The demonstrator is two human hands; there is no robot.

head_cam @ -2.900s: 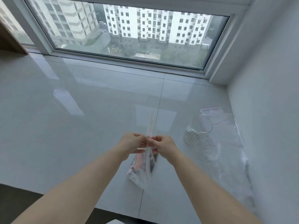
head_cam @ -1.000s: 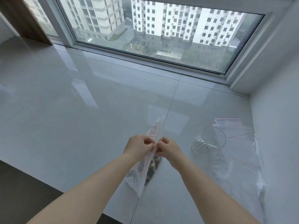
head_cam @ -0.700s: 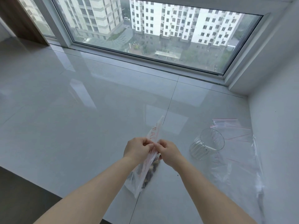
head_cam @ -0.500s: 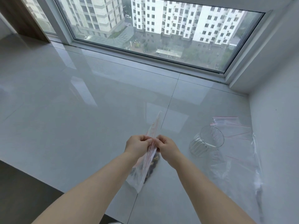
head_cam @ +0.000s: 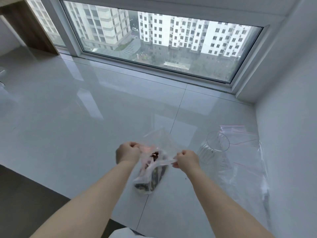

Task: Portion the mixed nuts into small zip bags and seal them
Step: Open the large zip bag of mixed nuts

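A clear zip bag with dark mixed nuts in its bottom hangs over the glossy white sill. My left hand pinches one side of its mouth and my right hand pinches the other side. The two hands are held apart, so the mouth is spread open and nuts show inside. To the right, an empty clear glass cup lies tilted on a loose pile of flat zip bags with red strips.
A large clear plastic bag lies along the white wall on the right. The window runs across the far edge. The sill's near edge drops to a dark floor at lower left.
My hands were together, pinching the bag's top strip. They have moved apart sideways, and the bag's mouth is now pulled open. The camera has tilted slightly.
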